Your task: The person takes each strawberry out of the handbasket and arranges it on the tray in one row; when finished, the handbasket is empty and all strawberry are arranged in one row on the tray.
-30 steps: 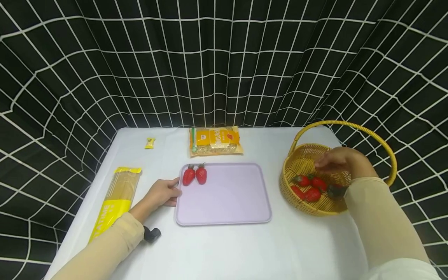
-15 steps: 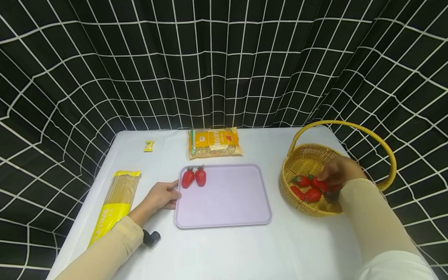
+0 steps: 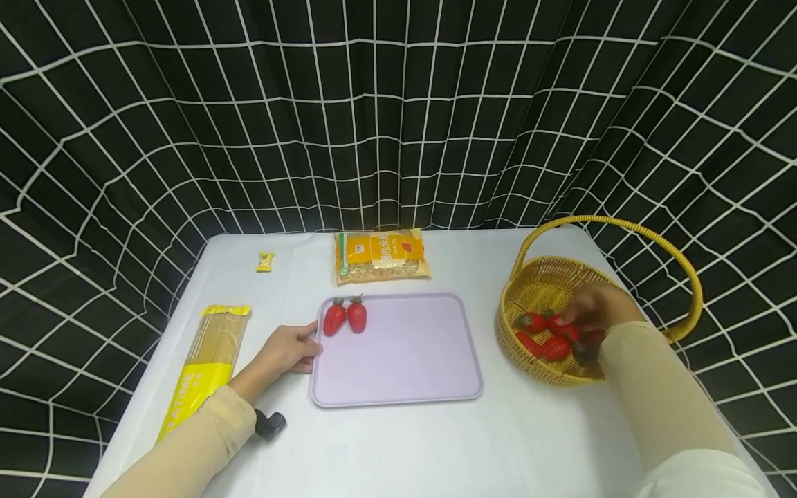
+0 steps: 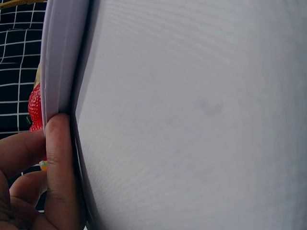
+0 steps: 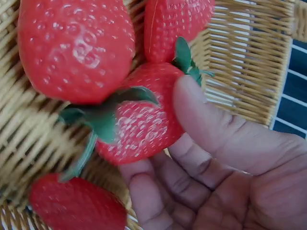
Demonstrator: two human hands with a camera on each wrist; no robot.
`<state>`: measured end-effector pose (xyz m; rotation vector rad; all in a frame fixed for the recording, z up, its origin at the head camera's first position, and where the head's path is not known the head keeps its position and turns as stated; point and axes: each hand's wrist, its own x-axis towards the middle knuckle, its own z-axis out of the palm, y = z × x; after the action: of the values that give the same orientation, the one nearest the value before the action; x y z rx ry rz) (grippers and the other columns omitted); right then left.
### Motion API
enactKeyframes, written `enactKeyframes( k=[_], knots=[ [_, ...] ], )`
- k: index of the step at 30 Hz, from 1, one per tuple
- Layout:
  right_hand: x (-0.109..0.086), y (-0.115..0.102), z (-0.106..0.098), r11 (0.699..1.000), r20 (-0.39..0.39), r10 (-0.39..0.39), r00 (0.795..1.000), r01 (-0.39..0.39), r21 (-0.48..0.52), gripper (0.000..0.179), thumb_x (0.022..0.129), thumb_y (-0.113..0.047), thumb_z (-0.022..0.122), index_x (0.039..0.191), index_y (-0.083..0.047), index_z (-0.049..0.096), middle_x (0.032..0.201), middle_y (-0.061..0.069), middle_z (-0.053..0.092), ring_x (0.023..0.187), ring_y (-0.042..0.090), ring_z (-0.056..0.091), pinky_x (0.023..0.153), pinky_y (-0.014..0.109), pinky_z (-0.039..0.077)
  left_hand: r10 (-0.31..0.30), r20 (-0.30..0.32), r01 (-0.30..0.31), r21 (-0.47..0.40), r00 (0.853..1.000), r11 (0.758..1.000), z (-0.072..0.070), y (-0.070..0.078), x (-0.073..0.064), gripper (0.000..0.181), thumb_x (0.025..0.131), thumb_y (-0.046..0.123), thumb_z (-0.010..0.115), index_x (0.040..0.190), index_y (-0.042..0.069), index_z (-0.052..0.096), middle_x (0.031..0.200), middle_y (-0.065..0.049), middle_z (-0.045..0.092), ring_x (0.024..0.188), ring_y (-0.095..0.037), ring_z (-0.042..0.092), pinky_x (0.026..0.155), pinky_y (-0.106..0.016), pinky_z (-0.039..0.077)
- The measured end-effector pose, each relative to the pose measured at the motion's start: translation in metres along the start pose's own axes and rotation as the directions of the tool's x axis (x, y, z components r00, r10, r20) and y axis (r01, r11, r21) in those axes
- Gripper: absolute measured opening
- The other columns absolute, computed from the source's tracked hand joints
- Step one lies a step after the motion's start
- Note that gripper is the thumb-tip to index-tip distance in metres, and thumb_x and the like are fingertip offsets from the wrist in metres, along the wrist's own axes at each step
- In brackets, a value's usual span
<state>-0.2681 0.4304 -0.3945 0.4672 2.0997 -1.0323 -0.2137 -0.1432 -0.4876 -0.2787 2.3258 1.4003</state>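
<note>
My left hand [image 3: 285, 351] pinches the left edge of a pale lilac tray [image 3: 407, 353]; in the left wrist view its fingertips meet at the rim. Two red strawberries [image 3: 357, 316] with green leaves lie side by side in the tray's far left corner. On the right, my right hand [image 3: 598, 304] reaches into a yellow wicker basket [image 3: 529, 368] under its arched handle. In the right wrist view it grips a strawberry [image 5: 148, 120] between thumb and fingers. Several other strawberries, one of them a large strawberry [image 5: 74, 48], lie around it in the basket.
An orange food packet [image 3: 381, 256] lies behind the tray. Far left is a small yellow wrapped sweet [image 3: 264, 261]. A long yellow packet of noodles [image 3: 205, 373] lies beside my left forearm. A black gridded curtain [image 3: 386, 117] surrounds the white table [image 3: 436, 449].
My right hand has lowered into the basket, moved slightly left, and closed round a strawberry. The left hand keeps its place at the tray's edge.
</note>
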Motion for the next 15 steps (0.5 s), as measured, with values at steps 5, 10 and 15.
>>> enactKeyframes(
  k=[5, 10, 15],
  knots=[
    [-0.016, -0.011, -0.010, 0.993, 0.089, -0.071, 0.993, 0.079, -0.084, 0.024, 0.092, -0.013, 0.066, 0.106, 0.007, 0.067, 0.097, 0.007, 0.069, 0.091, 0.021, 0.063, 0.095, 0.042, 0.053, -0.010, 0.001, 0.010, -0.003, 1.000, 1.000, 0.001, -0.001, 0.001, 0.068, 0.087, 0.008, 0.071, 0.148, 0.011, 0.043, 0.095, -0.012, 0.063, 0.063, -0.018, 0.067, 0.061, -0.031, 0.061],
    [-0.049, -0.037, -0.004, 0.963, 0.146, -0.199, 0.969, 0.221, -0.153, 0.017, 0.092, -0.015, 0.067, 0.093, 0.002, 0.065, 0.090, 0.004, 0.064, 0.084, 0.017, 0.059, 0.083, 0.031, 0.056, 0.001, 0.003, -0.001, 0.006, 1.000, 1.000, 0.000, 0.002, 0.001, 0.067, 0.087, 0.009, 0.070, 0.148, 0.012, 0.043, 0.095, -0.012, 0.063, 0.063, -0.018, 0.067, 0.061, -0.030, 0.061],
    [-0.060, -0.076, 0.041, 0.910, 0.200, -0.342, 0.918, 0.376, -0.173, 0.027, 0.092, -0.019, 0.069, 0.104, 0.004, 0.059, 0.095, 0.007, 0.061, 0.089, 0.018, 0.060, 0.086, 0.032, 0.056, 0.000, -0.003, 0.000, 0.003, 1.000, 1.000, 0.000, 0.001, 0.001, 0.067, 0.087, 0.007, 0.070, 0.148, 0.010, 0.043, 0.093, -0.012, 0.062, 0.061, -0.017, 0.066, 0.060, -0.031, 0.061]
  ],
)
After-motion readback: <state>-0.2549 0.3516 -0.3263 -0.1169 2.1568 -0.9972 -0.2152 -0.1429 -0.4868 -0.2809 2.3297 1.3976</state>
